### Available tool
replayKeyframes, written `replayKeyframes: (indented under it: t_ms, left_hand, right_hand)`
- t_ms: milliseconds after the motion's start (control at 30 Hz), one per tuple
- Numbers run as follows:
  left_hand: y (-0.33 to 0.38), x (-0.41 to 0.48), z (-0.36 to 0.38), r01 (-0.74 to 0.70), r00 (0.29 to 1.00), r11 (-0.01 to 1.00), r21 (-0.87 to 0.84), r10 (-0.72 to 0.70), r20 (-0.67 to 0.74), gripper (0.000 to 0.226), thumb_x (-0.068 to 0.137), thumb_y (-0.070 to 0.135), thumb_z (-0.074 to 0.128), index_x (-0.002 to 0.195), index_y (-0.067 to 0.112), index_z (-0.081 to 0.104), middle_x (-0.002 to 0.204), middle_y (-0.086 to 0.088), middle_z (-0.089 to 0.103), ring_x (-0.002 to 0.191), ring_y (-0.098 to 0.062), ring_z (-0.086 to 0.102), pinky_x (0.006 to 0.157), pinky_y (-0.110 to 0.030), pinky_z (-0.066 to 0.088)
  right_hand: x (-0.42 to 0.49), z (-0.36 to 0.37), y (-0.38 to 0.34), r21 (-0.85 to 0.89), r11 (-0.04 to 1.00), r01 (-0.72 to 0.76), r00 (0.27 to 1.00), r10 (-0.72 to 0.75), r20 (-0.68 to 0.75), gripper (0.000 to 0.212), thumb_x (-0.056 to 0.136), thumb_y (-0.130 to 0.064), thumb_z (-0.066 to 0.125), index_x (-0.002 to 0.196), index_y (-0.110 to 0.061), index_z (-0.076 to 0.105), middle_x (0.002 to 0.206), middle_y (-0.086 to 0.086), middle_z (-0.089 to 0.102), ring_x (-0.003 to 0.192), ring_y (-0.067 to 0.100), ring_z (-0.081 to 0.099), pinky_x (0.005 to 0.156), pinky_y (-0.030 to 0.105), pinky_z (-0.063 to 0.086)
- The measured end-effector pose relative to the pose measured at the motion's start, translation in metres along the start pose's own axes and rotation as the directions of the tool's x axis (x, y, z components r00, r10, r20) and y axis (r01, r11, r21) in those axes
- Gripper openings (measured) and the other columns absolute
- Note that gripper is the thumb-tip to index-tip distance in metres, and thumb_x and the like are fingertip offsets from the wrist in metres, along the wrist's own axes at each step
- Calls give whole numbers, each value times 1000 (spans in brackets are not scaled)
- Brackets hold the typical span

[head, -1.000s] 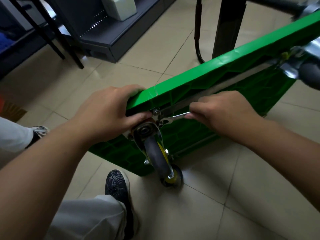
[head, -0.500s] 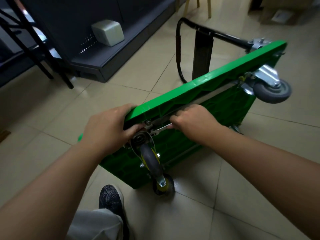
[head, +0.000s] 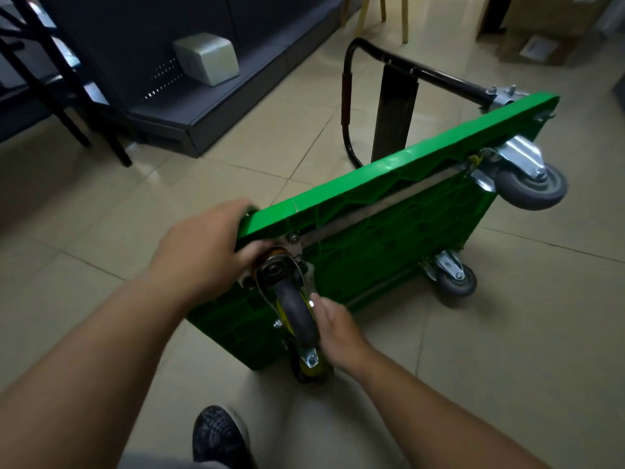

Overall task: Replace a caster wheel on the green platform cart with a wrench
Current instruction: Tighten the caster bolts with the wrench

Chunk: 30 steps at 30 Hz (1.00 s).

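The green platform cart (head: 399, 184) stands on its long edge on the tiled floor, underside towards me. My left hand (head: 199, 252) grips its near upper corner, thumb beside the caster plate. The near caster (head: 296, 316), a grey wheel with a yellow hub, hangs from that corner. My right hand (head: 334, 330) is just right of this wheel and pinches the lower end of a small silver wrench (head: 310, 280), whose head reaches up to the caster's mounting plate. A second yellow-hubbed wheel (head: 311, 370) touches the floor below.
Two grey casters (head: 531, 187) (head: 456, 282) sit at the cart's far end, with the folded black handle (head: 346, 96) behind. A dark shelf base holding a pale box (head: 206, 57) is at the back left, cardboard boxes (head: 541, 28) at the back right. My shoe (head: 220, 438) is near the cart.
My right hand has swung the wrench from pointing right along the cart's rail down to beside the wheel. The view has pulled back and now shows the whole cart. My left hand keeps its grip.
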<state>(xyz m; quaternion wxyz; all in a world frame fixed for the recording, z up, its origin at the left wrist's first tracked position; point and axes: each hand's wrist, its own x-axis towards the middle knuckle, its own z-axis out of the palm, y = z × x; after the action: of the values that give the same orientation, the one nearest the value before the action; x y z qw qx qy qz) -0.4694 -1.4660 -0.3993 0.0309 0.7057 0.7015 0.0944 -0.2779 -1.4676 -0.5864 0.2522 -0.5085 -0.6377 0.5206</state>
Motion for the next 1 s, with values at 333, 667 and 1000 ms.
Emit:
replayKeyframes:
  t_ms: [333,667,1000]
  left_hand:
    - [3,18,3,-105,993,992,-65,109,52,40,89,57,68,121,34,58,87,9,60,81,-22,58,66,-37,46]
    - [1,19,5,-126,992,991,-42,127,18,45,86,62,63,119,32,60,87,4,64,79,-25,59,64,-37,45]
    - [2,17,6,-136,991,991,9,136,-18,45,86,65,58,114,30,59,87,4,64,81,-27,61,66,-39,47]
  right_hand:
    - [-1,-100,-28,-887,380,260,822,-569,-2,49,100,-55,36,69,-22,55,53,-3,53,42,23,53,43,26,28]
    - [47,-130,-98,-882,-189,432,706,-537,461,48,102,-52,34,75,-21,58,64,3,65,51,27,61,50,28,35]
    - [49,-107,-49,-888,186,421,745,-628,222,46,96,-52,41,68,-19,56,58,6,62,45,29,56,48,27,35]
